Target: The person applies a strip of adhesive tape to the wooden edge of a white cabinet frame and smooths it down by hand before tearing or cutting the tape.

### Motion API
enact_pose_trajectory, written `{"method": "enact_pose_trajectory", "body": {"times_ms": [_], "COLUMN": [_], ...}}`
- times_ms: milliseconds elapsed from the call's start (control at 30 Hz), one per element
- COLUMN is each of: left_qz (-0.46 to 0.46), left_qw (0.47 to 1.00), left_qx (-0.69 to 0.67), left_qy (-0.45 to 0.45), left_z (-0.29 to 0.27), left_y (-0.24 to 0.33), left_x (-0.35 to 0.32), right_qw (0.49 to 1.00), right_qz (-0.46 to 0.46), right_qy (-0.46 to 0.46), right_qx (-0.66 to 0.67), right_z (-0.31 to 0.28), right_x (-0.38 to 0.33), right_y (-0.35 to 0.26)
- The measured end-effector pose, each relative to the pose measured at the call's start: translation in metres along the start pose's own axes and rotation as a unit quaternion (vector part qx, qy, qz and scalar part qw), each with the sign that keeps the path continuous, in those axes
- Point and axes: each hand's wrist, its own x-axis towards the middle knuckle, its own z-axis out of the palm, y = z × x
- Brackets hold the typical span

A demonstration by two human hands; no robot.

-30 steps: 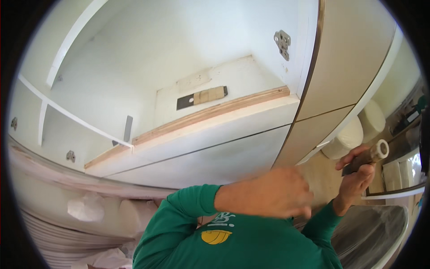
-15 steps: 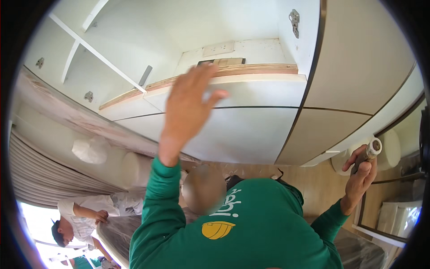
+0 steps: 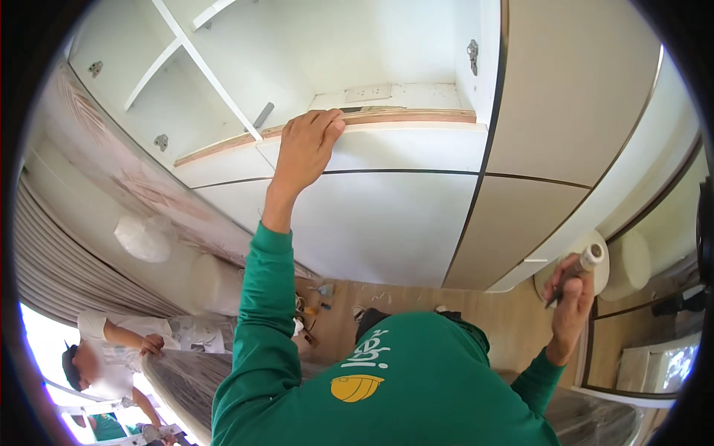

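My left hand (image 3: 305, 149) lies on the front ledge of the open white cabinet (image 3: 372, 44), its fingers curled over the raw plywood edge (image 3: 416, 116). Just below that edge runs a white drawer front (image 3: 409, 149), with a larger white panel (image 3: 394, 223) beneath it. Off to the right, my right hand (image 3: 571, 297) is closed around a hand tool (image 3: 590, 260) with a thick, pale round end pointing up. A dark tip of the tool shows below the fingers; its exact kind is unclear.
Beige tall panels (image 3: 573, 97) stand right of the cabinet. Metal hinges (image 3: 473, 57) stick out from the cabinet's inner walls. Small items (image 3: 321, 291) lie on the wooden floor. At lower left, another person (image 3: 111, 349) stands by a plastic-covered piece of furniture (image 3: 193, 379).
My left hand has come down from above the ledge onto the plywood edge, and its fingers have curled over it. My right hand, holding the tool, has shifted left and slightly down.
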Motion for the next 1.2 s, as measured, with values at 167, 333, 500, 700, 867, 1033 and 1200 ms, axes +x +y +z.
{"method": "enact_pose_trajectory", "body": {"times_ms": [167, 333, 500, 700, 867, 1033, 1200], "left_qz": [-0.023, -0.033, 0.047, 0.121, 0.16, 0.189, 0.138], "left_qw": [0.999, 0.989, 0.963, 0.917, 0.875, 0.875, 0.852], "left_qx": [-0.003, -0.02, -0.168, -0.202, -0.309, -0.209, -0.243], "left_qy": [-0.022, -0.143, -0.205, -0.321, -0.335, -0.394, -0.443], "left_z": [-0.007, -0.03, -0.023, -0.011, -0.002, -0.007, -0.012], "left_y": [0.008, 0.002, -0.028, -0.017, -0.042, -0.043, -0.04], "left_x": [0.0, 0.022, 0.044, 0.085, 0.107, 0.136, 0.145], "right_qw": [0.993, 0.987, 0.993, 0.997, 0.998, 0.998, 0.997], "right_qz": [0.002, 0.031, 0.054, 0.048, 0.037, 0.036, 0.025], "right_qy": [-0.117, -0.154, -0.106, -0.06, -0.046, 0.042, 0.051], "right_qx": [0.032, 0.036, 0.025, 0.025, 0.005, -0.039, -0.06], "right_z": [0.069, 0.099, 0.128, 0.169, 0.193, 0.189, 0.186], "right_x": [0.019, 0.021, 0.021, 0.014, -0.009, -0.044, -0.051], "right_y": [-0.024, -0.029, -0.035, -0.043, -0.049, -0.056, -0.059]}}
